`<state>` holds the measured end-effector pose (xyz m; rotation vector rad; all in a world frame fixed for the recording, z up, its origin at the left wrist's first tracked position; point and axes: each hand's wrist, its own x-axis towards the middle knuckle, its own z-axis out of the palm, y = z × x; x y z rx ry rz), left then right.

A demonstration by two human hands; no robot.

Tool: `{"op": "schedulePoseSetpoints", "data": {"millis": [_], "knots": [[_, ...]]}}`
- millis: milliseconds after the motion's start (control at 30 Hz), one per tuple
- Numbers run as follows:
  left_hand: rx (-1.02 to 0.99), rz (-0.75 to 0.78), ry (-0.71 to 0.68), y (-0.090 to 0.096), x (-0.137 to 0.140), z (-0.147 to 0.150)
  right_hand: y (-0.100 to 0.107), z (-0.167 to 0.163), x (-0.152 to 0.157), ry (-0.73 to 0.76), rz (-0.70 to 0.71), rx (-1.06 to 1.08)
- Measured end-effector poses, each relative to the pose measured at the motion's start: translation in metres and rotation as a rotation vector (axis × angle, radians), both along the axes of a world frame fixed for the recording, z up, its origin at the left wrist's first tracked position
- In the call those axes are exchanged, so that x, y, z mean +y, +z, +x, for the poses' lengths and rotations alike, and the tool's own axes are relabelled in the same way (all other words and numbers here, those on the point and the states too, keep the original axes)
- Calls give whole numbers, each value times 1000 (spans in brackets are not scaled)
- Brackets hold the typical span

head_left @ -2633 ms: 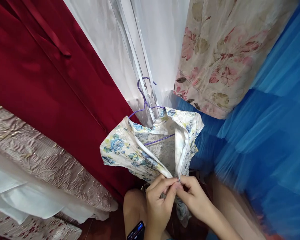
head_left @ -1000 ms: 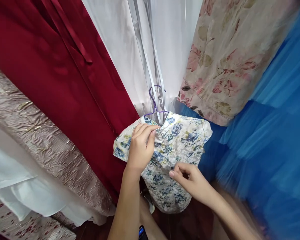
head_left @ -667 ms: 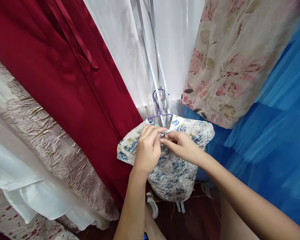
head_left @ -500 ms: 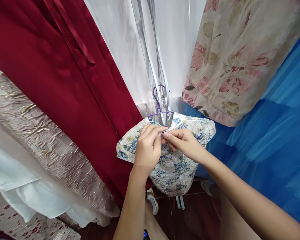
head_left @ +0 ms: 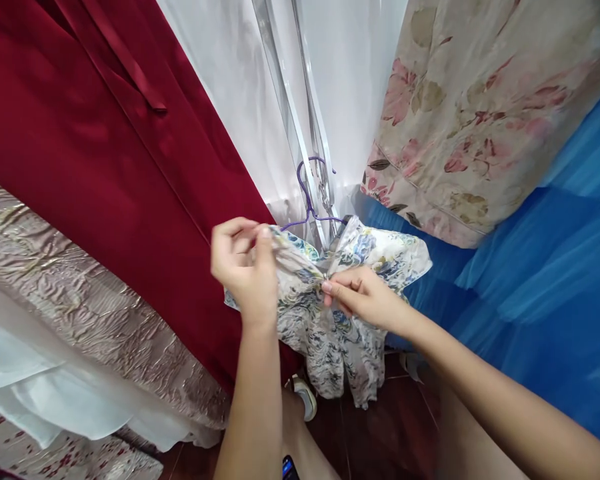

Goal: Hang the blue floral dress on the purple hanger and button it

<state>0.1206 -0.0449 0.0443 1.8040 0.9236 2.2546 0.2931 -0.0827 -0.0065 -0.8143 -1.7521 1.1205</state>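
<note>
A white garment with blue and yellow flowers (head_left: pixel 370 243) hangs on a purple hanger (head_left: pixel 309 193) in front of me. My right hand (head_left: pixel 363 293) pinches the middle of its neckline between thumb and fingers, where a small shiny bit shows. Folds in the cloth fan out from that pinch. Up by the garment's left shoulder is my left hand (head_left: pixel 247 263), its thumb and fingertips pressed together. Pale, taut-looking lines run between the two hands. Blur hides whether the left fingers hold the cloth or a thin strip.
Red satin cloth (head_left: pixel 145 167) and textured pinkish fabric (head_left: pixel 105 287) hang at left. White cloth (head_left: pixel 230 60) is behind the hanger, with shiny ribbons (head_left: pixel 287 87). At right hang a pink-flowered fabric (head_left: pixel 470 133) and blue tulle (head_left: pixel 540 287). A phone (head_left: pixel 289 469) shows low down, above dark floor tiles (head_left: pixel 370 440).
My left hand has moved left and slightly up, away from my right hand, which stays pinched at the neckline. The garment's front has bunched into folds, and its lower part has narrowed.
</note>
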Motion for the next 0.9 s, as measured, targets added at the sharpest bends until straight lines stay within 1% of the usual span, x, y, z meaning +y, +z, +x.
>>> {"op": "schedulePoseSetpoints", "data": {"millis": [100, 200, 300, 367, 467, 567, 633, 800, 833, 900], "knots": [[-190, -90, 15, -10, 19, -34, -7, 2, -14, 66, -75, -27], [-477, -223, -6, -27, 40, -68, -14, 2, -25, 135, -119, -32], [-781, -416, -33, -53, 57, -88, -23, -2, -29, 180, -156, -41], [-883, -556, -53, -76, 63, -91, -30, -5, -30, 177, -178, -49], [-885, -682, -85, -112, 63, -86, -44, -3, -31, 170, -228, -42], [-876, -716, -76, -138, 57, -80, -57, 7, -31, 148, -261, -16], [-886, -713, -55, -147, 55, -79, -65, 14, -29, 111, -264, 8], [-931, -681, 25, -157, 61, -80, -73, 26, -24, 59, -296, 98], [-924, -671, 29, -159, 60, -79, -74, 27, -22, 38, -300, 117], [-867, -646, -11, -163, 53, -73, -77, 29, -20, -20, -312, 153]]}}
